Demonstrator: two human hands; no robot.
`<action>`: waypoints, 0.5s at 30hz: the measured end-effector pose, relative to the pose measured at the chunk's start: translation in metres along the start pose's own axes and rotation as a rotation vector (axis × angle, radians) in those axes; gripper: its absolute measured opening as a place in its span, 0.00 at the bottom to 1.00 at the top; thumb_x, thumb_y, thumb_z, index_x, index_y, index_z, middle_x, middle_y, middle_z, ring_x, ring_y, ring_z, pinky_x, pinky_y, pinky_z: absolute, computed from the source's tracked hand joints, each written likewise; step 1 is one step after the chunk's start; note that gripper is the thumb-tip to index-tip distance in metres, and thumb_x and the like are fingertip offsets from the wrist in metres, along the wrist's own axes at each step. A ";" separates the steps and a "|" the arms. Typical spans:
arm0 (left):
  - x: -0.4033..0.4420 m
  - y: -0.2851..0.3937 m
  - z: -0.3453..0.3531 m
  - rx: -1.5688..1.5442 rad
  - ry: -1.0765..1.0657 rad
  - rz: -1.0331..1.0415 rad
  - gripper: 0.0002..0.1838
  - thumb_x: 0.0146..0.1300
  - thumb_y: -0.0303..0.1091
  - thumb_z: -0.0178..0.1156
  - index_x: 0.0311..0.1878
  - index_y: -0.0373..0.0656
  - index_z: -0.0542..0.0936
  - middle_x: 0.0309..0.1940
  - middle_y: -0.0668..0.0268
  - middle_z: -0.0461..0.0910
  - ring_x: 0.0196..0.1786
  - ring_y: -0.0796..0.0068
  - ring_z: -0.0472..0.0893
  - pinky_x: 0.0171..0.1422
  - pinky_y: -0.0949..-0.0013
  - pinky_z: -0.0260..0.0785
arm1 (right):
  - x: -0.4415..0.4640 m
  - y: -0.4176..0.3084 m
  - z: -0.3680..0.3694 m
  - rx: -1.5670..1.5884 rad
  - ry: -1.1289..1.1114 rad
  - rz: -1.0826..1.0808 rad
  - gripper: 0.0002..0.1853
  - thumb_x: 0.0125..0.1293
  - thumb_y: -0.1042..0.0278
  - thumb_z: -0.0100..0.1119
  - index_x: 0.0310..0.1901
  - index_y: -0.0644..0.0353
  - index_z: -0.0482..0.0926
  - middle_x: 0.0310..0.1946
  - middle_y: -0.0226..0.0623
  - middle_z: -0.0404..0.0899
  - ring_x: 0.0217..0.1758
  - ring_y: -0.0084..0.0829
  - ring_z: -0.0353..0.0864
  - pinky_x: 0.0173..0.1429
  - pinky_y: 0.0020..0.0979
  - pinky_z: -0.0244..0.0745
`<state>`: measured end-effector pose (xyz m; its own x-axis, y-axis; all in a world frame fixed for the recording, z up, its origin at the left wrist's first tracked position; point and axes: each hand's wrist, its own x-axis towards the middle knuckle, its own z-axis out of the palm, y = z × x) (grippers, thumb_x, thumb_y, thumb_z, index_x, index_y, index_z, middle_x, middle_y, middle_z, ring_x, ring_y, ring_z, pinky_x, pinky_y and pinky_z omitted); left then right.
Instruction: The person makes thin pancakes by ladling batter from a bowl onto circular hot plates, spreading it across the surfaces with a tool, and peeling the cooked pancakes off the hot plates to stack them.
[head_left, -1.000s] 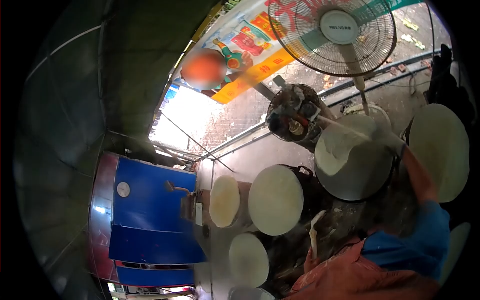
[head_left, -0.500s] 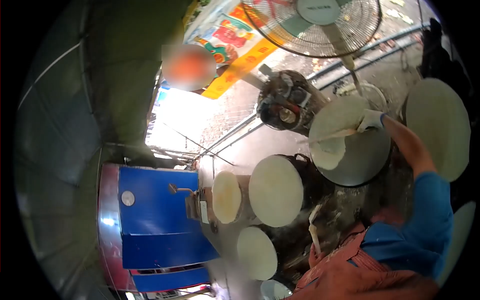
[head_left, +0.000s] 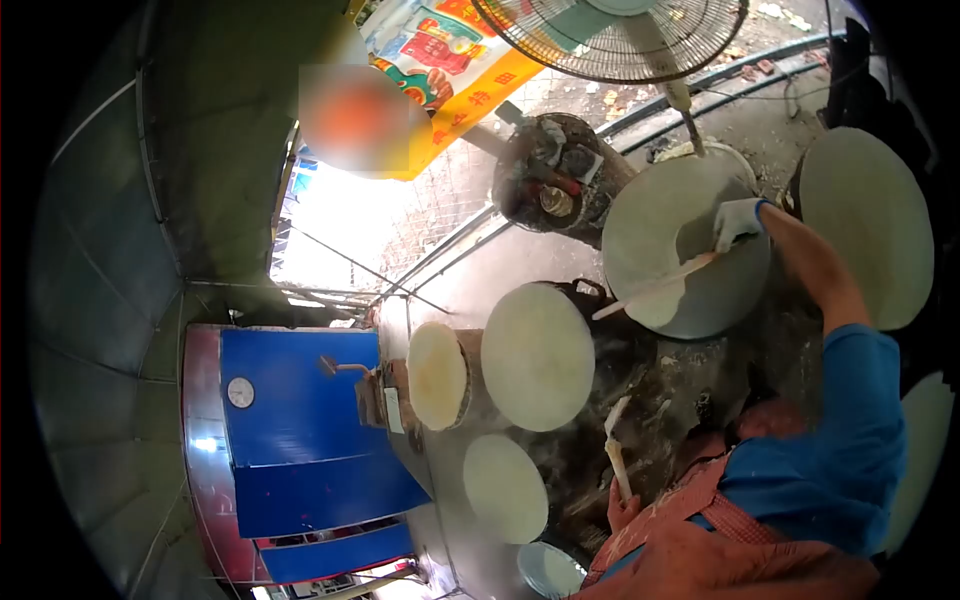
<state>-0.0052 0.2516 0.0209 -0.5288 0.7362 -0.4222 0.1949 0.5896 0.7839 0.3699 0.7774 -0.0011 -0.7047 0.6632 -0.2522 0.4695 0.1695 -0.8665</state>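
My right hand (head_left: 738,222), in a white glove, is closed around a long flat wooden spreader (head_left: 660,285). The spreader lies across a round griddle (head_left: 735,295), its far tip reaching past the rim. Pale batter (head_left: 645,215) coats part of this griddle in a curved band, while grey metal shows through the middle and near side. Low in the view, my bare left hand (head_left: 622,508) grips a wooden stick (head_left: 615,455) whose far end is crusted with pale batter. Much of that hand is hidden by the red apron (head_left: 690,510).
Round griddles covered with pale sheets stand around: one (head_left: 538,355) in the middle, one (head_left: 868,230) at right, one (head_left: 505,488) lower down. Another pale round (head_left: 437,375) lies farther left. A cluttered drum (head_left: 560,180) and a fan (head_left: 610,40) are beyond. A person's blurred head (head_left: 355,120) shows upper left.
The whole view has shifted slightly. The spreader's far tip has swung round the griddle, downward in the picture, with my gloved hand still on it. My left hand and its stick now show more clearly.
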 end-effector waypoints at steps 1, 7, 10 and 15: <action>-0.001 -0.006 -0.006 0.018 0.004 0.050 0.36 0.58 0.23 0.56 0.71 0.45 0.59 0.50 0.69 0.75 0.36 0.80 0.74 0.40 0.75 0.69 | -0.007 0.011 0.003 -0.169 -0.077 -0.030 0.12 0.47 0.63 0.66 0.28 0.63 0.83 0.20 0.31 0.78 0.25 0.23 0.74 0.31 0.28 0.70; 0.027 -0.021 -0.043 -0.036 -0.096 0.066 0.34 0.57 0.22 0.54 0.69 0.39 0.61 0.51 0.63 0.74 0.44 0.76 0.73 0.48 0.73 0.67 | -0.287 0.024 0.045 0.265 0.340 0.598 0.09 0.50 0.65 0.66 0.31 0.60 0.85 0.21 0.28 0.79 0.20 0.21 0.75 0.26 0.26 0.70; 0.044 -0.036 -0.066 0.085 -0.178 0.079 0.32 0.58 0.24 0.54 0.68 0.38 0.61 0.52 0.59 0.74 0.46 0.72 0.74 0.51 0.71 0.67 | -0.341 -0.036 0.152 0.753 0.645 0.510 0.11 0.56 0.70 0.61 0.39 0.64 0.84 0.27 0.28 0.80 0.26 0.20 0.78 0.30 0.22 0.71; 0.034 -0.013 -0.109 -0.486 -0.532 -0.278 0.35 0.65 0.27 0.53 0.71 0.56 0.50 0.19 0.73 0.61 0.12 0.85 0.57 0.12 0.76 0.51 | -0.161 -0.070 0.367 0.404 1.093 0.279 0.17 0.55 0.70 0.67 0.46 0.65 0.82 0.41 0.37 0.85 0.42 0.25 0.82 0.49 0.28 0.75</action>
<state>-0.1160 0.2330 0.0458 -0.0132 0.7156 -0.6984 -0.3364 0.6545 0.6770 0.2547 0.3912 -0.0579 0.3118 0.9422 -0.1223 0.1957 -0.1897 -0.9621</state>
